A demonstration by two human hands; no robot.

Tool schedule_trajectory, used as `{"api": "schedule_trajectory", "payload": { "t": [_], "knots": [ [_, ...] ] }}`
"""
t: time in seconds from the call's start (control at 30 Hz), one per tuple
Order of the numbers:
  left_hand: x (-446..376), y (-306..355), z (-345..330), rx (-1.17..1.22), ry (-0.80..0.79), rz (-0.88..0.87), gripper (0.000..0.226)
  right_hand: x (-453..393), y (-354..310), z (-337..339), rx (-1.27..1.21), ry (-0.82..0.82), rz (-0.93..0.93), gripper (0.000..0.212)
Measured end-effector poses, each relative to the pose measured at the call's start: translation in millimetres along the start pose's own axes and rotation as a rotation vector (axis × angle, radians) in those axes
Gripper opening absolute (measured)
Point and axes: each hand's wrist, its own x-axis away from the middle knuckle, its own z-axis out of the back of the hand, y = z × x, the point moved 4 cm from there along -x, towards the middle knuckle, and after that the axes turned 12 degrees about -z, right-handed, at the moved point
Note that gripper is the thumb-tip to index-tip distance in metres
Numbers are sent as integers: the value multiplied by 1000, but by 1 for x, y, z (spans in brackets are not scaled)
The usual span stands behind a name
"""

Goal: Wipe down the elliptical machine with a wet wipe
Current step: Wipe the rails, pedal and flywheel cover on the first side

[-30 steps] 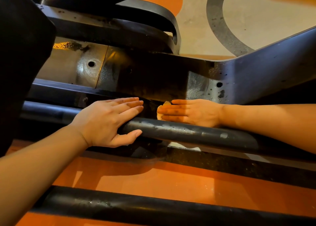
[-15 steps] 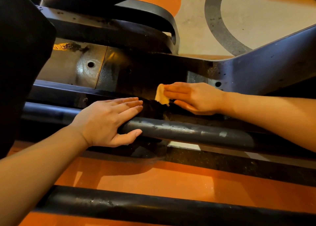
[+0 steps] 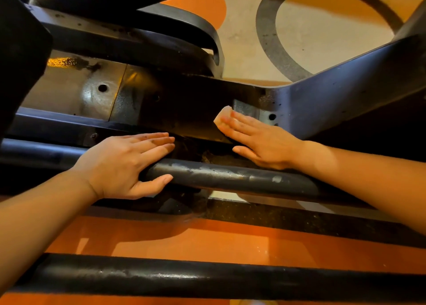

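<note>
Elliptical machine frame [image 3: 334,102] dark metal, dusty, scuffed, angled beam with bolt holes; round black rail [image 3: 230,178] runs across below it, pale smears on top; wet wipe [image 3: 222,118] small, folded, pale yellowish, pressed flat on frame face near a bolt hole, mostly covered by fingers.

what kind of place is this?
Likely a gym floor: black tubular rails and steel frame of an elliptical machine, over a glossy orange floor with a large grey inlaid graphic.
</note>
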Motion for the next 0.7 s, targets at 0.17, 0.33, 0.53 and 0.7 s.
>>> {"api": "schedule_trajectory", "payload": {
  "t": [0.17,0.33,0.53,0.7],
  "knots": [
    [1,-1,-1,16,4,8,75,9,16,-5,-27,-29,-268,80],
    [1,-2,0,21,-1,11,76,7,36,-3,256,-83,-599,106],
    [1,-3,-1,17,-11,13,77,-21,73,18,316,-197,-677,97],
    [0,-3,-1,14,11,7,77,11,37,13,188,-169,-529,105]
  ]
}}
